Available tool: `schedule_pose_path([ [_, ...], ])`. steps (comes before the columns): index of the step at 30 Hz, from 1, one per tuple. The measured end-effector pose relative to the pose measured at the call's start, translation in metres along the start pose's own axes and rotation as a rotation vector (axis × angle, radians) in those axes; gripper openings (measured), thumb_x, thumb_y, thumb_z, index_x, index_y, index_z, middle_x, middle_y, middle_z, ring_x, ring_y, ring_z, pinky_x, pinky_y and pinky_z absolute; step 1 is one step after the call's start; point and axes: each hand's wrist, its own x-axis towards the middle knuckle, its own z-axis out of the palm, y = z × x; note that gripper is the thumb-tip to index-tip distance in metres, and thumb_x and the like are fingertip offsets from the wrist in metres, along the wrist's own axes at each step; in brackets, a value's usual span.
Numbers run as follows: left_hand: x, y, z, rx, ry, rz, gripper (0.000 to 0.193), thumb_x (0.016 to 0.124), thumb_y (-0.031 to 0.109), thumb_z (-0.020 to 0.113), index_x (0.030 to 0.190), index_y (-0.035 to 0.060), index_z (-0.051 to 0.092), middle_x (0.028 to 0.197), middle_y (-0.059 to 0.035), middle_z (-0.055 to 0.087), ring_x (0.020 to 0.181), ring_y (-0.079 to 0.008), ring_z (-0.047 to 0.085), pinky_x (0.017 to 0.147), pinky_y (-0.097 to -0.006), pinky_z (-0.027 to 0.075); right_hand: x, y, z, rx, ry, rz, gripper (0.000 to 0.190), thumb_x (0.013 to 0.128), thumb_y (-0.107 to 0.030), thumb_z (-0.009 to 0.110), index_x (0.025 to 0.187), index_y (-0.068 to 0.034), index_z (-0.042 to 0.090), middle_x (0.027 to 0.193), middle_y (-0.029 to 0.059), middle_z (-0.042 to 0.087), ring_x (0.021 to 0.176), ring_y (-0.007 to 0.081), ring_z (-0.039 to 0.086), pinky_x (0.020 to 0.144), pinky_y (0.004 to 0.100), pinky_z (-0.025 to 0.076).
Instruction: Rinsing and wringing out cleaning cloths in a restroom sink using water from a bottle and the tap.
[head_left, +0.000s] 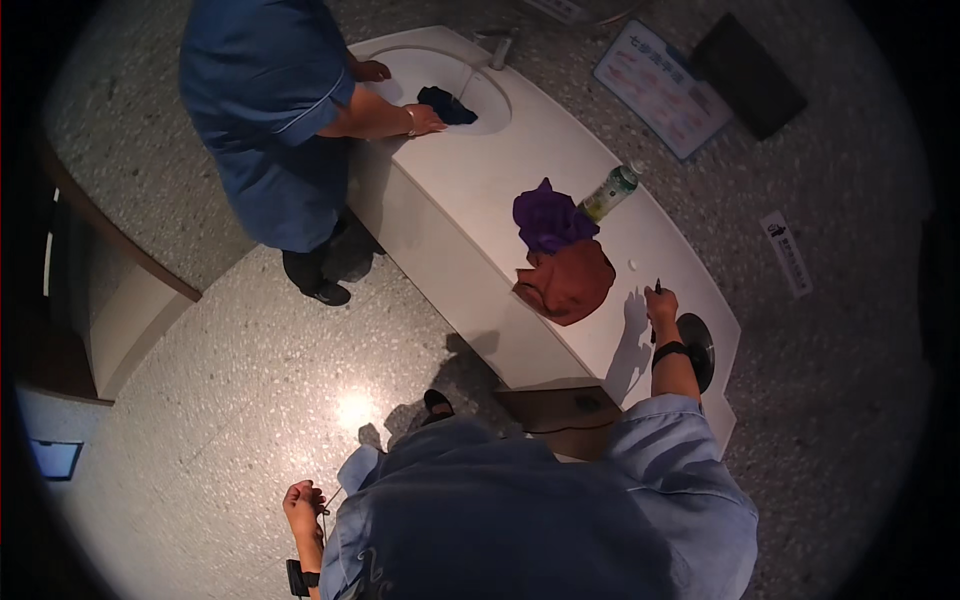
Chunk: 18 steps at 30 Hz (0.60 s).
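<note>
My right hand (660, 304) is closed around a slim black object, perhaps a pen, whose tip sticks up above the fingers, over the right part of the white counter (465, 187). Left of it lie a crumpled reddish-brown cloth (574, 285) and a purple cloth (551, 217), touching each other. A plastic bottle with a green label (609, 193) rests beside the purple cloth. A small white round thing (632, 265) lies near my right hand. My left hand (302, 501) hangs low at my left side with fingers curled; a thin cord runs beside it, and whether it is held is unclear.
A co-worker in blue stands at the far left of the counter, both hands at an oval sink (491, 94) with a dark blue cloth (448, 105). A faucet (502, 49) stands behind the sink. A round dark object (696, 352) is beside my right forearm. Signs hang on the speckled wall.
</note>
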Motion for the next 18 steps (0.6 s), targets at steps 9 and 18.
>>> schedule_pose_path([
  [9, -0.029, 0.023, 0.083, 0.102, -0.076, 0.008, 0.008, 0.084, 0.01, 0.053, 0.086, 0.0034, 0.056, 0.071, -0.0048, 0.06, 0.058, -0.0118, 0.057, 0.05, -0.0231, 0.042, 0.049, -0.039, 0.033, -0.024, 0.037, -0.229, 0.048, 0.069, -0.041, 0.068, 0.092, 0.0, 0.06, 0.087, 0.0219, 0.063, 0.087, 0.0377, 0.059, 0.076, 0.042, 0.046],
  [18, -0.048, 0.044, 0.128, 0.27, -0.107, 0.039, 0.007, 0.085, 0.004, 0.053, 0.086, -0.0004, 0.057, 0.073, -0.0044, 0.059, 0.066, -0.0109, 0.056, 0.061, -0.0245, 0.047, 0.087, -0.039, 0.053, -0.064, 0.011, -0.238, 0.033, 0.072, -0.027, 0.063, 0.086, 0.003, 0.059, 0.082, 0.0234, 0.062, 0.083, 0.0385, 0.06, 0.073, 0.0433, 0.047],
])
